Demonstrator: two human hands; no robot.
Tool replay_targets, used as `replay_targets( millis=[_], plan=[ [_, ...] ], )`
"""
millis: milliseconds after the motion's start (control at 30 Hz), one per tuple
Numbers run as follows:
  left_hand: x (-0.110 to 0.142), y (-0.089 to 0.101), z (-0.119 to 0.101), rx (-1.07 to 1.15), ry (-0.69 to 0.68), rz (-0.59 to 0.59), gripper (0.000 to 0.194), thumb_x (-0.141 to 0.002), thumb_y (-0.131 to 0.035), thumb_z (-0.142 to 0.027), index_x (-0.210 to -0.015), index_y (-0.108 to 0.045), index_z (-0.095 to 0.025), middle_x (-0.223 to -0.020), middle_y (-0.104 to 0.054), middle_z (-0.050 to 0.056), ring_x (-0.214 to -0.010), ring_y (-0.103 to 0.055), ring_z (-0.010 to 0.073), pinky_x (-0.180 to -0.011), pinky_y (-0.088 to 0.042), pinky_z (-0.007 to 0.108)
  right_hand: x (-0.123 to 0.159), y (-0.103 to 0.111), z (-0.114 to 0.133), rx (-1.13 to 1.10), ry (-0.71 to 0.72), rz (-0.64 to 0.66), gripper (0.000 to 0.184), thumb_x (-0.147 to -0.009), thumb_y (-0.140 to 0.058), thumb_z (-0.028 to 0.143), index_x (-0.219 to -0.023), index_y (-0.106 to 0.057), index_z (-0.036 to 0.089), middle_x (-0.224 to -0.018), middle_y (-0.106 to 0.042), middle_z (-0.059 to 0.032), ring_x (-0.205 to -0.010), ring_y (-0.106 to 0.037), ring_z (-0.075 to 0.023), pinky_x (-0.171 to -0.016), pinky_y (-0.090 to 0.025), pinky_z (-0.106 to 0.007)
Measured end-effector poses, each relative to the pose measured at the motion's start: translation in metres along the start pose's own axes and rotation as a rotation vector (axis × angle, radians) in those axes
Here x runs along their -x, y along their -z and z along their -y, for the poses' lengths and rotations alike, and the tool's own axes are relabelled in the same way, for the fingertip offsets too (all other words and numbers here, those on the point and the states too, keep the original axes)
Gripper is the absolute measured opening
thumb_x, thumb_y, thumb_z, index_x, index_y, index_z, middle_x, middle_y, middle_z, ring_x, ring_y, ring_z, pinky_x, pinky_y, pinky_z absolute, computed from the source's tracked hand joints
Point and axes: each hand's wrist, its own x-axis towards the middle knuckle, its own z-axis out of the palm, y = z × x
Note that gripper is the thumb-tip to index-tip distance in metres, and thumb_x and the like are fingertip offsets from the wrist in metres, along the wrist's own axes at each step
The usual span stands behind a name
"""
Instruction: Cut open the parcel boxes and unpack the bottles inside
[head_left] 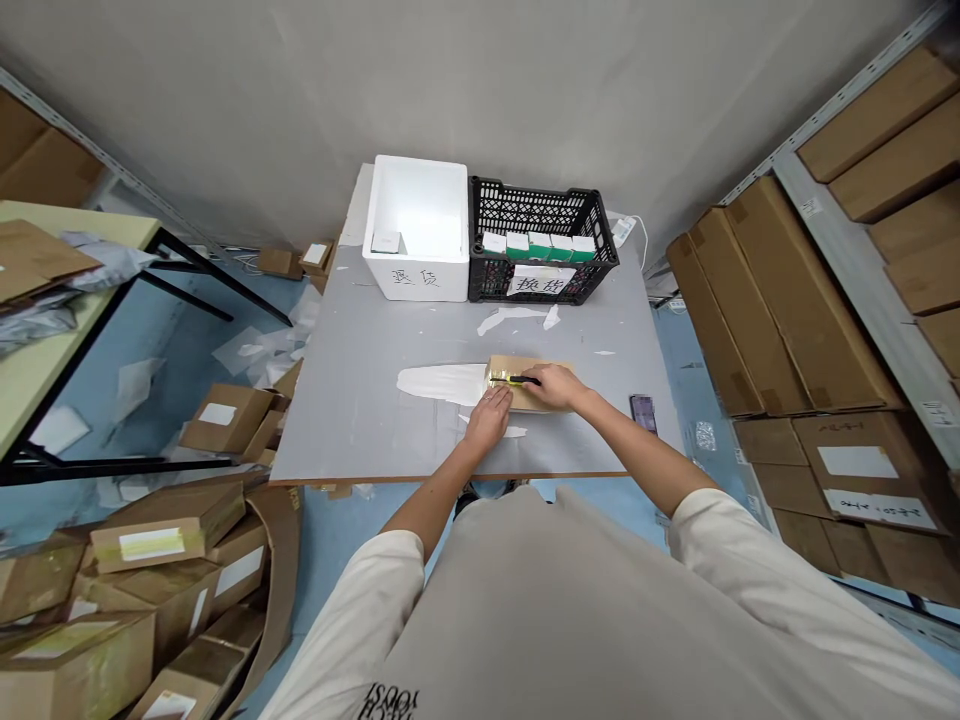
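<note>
A small cardboard box (526, 383) bound with shiny yellow tape lies flat on the grey table (360, 420). My right hand (556, 387) is shut around a yellow-and-black utility knife (523, 380), whose tip meets the tape on top of the box. My left hand (488, 418) presses against the near left corner of the box, its fingers over the edge. A sheet of white film (442, 384) lies on the table just left of the box, close to my left hand. The knife's blade is hidden or too small to see.
A white foam box (416, 230) and a black plastic crate (592, 240) holding several small white-and-green boxes stand at the far edge. A phone (643, 412) lies at the right. Shelves of cardboard boxes (802, 300) stand at the right, with loose boxes (165, 560) on the floor at the left.
</note>
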Motion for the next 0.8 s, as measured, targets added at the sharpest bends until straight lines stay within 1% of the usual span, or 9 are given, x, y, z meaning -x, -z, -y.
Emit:
replay_targets(
  millis=[267,533,700,800],
  plan=[
    [0.0010,0.0007,-0.0010,0.000,0.009,0.002,0.047,-0.096,-0.044,-0.009,-0.140,-0.060,-0.014,-0.146,-0.061,0.015,-0.145,-0.050,0.0275,-0.124,-0.042,0.052,0.0037,0.0006,-0.0021,0.024,-0.002,-0.004,0.044,-0.107,-0.044,0.043,-0.139,-0.067,0.023,-0.130,-0.072,-0.0117,-0.118,-0.065,-0.0266,-0.094,-0.045,-0.031],
    [0.0010,0.0011,-0.0012,0.015,0.020,0.021,0.047,-0.097,-0.044,-0.010,-0.141,-0.060,-0.015,-0.148,-0.060,0.015,-0.147,-0.048,0.0272,-0.124,-0.041,0.053,-0.0029,-0.0018,-0.0026,0.073,0.033,0.000,0.040,-0.108,-0.041,0.039,-0.136,-0.066,0.023,-0.127,-0.072,-0.0114,-0.114,-0.066,-0.0257,-0.090,-0.044,-0.031],
    [0.0007,0.0012,-0.0020,0.026,0.026,0.018,0.046,-0.098,-0.041,-0.010,-0.140,-0.059,-0.017,-0.147,-0.061,0.014,-0.147,-0.048,0.0261,-0.124,-0.041,0.054,-0.0042,-0.0010,0.0026,0.100,0.015,0.008,0.038,-0.108,-0.041,0.038,-0.131,-0.067,0.022,-0.123,-0.071,-0.0122,-0.112,-0.066,-0.0259,-0.088,-0.044,-0.030],
    [0.0004,0.0016,-0.0015,0.028,0.024,0.020,0.047,-0.098,-0.041,-0.010,-0.141,-0.058,-0.018,-0.147,-0.060,0.014,-0.147,-0.048,0.0256,-0.125,-0.040,0.055,-0.0032,-0.0002,0.0065,0.107,0.002,0.021,0.038,-0.108,-0.041,0.037,-0.131,-0.067,0.021,-0.123,-0.070,-0.0134,-0.112,-0.066,-0.0262,-0.089,-0.045,-0.031]
  ],
)
